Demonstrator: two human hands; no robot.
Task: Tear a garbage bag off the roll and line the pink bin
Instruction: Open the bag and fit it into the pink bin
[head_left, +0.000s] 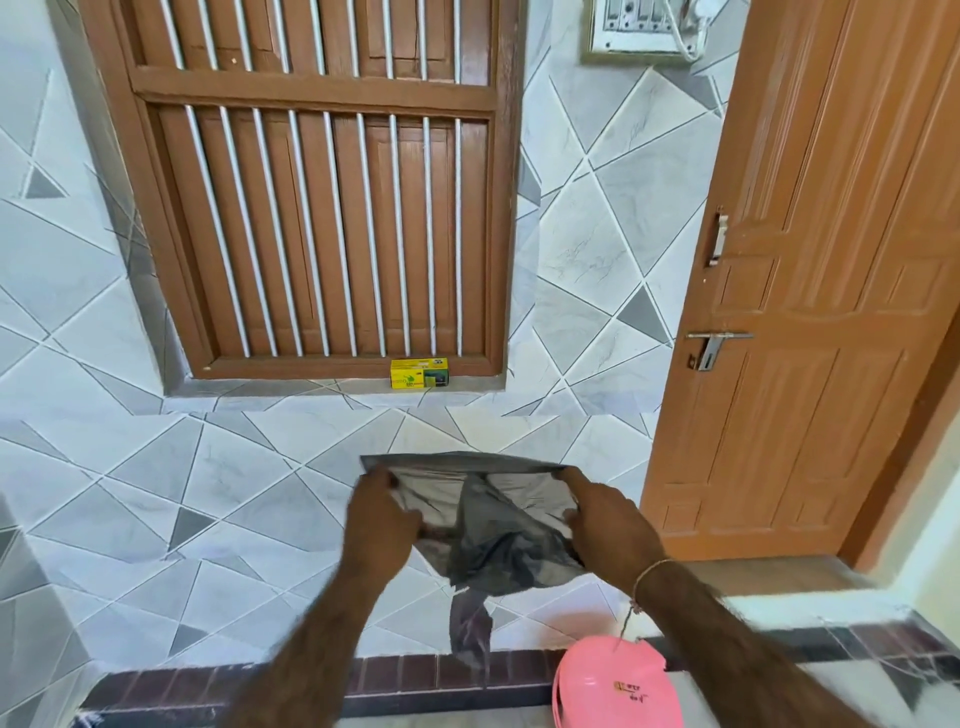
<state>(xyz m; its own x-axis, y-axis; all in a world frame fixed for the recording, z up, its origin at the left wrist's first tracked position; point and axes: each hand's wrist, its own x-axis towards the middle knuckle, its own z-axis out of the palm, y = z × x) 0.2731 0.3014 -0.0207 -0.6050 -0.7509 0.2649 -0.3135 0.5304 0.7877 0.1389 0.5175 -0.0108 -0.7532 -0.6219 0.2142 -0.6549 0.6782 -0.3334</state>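
Note:
A thin grey garbage bag (493, 540) hangs in the air in front of me, its mouth pulled apart at the top. My left hand (382, 514) pinches the left side of the mouth. My right hand (608, 519) pinches the right side. The bag's crumpled lower end dangles down toward the floor. The pink bin (618, 686) stands on the floor at the bottom of the view, below my right forearm, and only its upper part shows. No roll of bags is in sight.
A tiled wall with a brown barred window (317, 182) faces me. A small yellow box (418, 373) sits on the sill. An orange wooden door (810, 291) stands at the right. A dark tile skirting (415, 675) runs along the floor.

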